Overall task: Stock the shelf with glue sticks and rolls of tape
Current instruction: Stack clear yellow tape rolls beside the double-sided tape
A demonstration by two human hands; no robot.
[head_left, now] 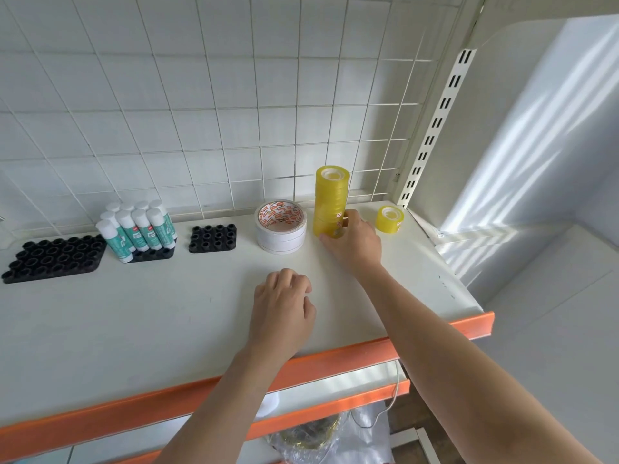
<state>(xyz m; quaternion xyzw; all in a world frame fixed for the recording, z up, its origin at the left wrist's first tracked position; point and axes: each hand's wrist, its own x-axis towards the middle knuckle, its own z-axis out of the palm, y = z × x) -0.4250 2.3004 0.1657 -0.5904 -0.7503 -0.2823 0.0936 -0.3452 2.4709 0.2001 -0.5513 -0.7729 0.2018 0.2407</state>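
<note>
Firmly, right hand (351, 242) grips yellow tape stack (331, 200); left hand (283, 306) loosely curled.

Label text on glue sticks (139, 229) too small, illegible.

The front half of the shelf (134, 329) lies bare across the lower left of the frame, open to a reach from the orange edge (335, 360). Along the back, black trays (53, 257), glue sticks (137, 229), white tape rolls (280, 227) and the tall yellow stack (331, 199) form a barrier, with narrow gaps between. The wire grid (201, 112) closes the rear
</note>
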